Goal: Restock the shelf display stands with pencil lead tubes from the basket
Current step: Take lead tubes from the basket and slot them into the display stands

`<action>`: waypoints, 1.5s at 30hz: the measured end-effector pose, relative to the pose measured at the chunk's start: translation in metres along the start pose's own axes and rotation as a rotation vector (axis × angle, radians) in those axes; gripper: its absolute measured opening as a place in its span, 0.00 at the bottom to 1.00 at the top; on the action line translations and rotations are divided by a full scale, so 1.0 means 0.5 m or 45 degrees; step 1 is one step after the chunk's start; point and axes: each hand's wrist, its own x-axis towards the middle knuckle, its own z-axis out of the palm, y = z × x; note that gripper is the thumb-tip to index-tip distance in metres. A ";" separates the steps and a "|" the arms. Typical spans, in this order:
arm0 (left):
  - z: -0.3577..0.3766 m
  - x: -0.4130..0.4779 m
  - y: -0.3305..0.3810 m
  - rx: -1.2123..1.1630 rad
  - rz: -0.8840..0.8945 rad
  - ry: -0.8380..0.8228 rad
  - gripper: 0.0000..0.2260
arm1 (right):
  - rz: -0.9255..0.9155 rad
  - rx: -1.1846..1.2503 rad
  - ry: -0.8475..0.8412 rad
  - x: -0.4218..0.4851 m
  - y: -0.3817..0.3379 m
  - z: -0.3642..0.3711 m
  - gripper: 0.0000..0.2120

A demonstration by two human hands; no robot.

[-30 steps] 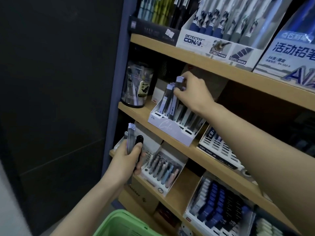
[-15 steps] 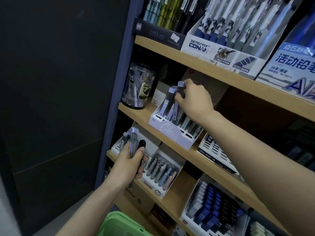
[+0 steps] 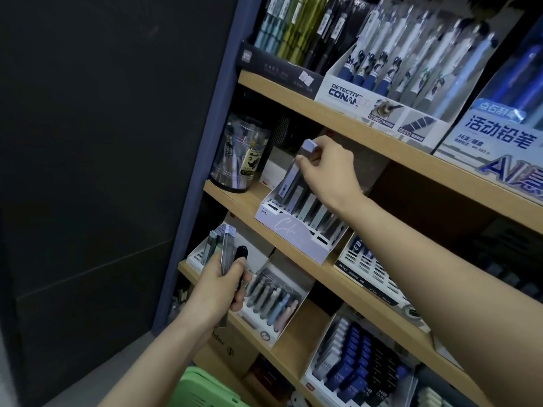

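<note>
Lavender-capped and slim, a clear plastic pencil lead tube [image 3: 294, 171] leans over a white cardboard display stand [image 3: 293, 235] on the middle wooden shelf [image 3: 232, 198], its lower end at the back-left slots. Whether it is seated cannot be told. The right hand [image 3: 329, 168] pinches it near the cap, arm stretched forward and up.

Tubes already line a row behind the stand's front slots. Those front slots show dark and look unfilled, so the restock appears partly done.

The left hand [image 3: 217, 284] is held lower, level with the next shelf down. Its fingers curl around a small bundle of spare lead tubes [image 3: 227, 249] and a glossy black rounded object [image 3: 240, 258]. A pale green plastic basket [image 3: 202, 387] edges in at the bottom, its contents hidden.
</note>
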 end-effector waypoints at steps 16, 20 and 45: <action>-0.033 -0.007 0.025 0.008 -0.050 0.071 0.07 | -0.026 -0.087 -0.188 0.004 0.004 0.042 0.12; -0.036 -0.009 0.026 0.013 -0.056 0.077 0.07 | -0.056 -0.082 -0.121 0.017 0.005 0.041 0.10; -0.056 -0.004 0.011 -0.016 -0.008 0.042 0.07 | -0.195 -0.482 -0.146 -0.001 0.012 0.031 0.15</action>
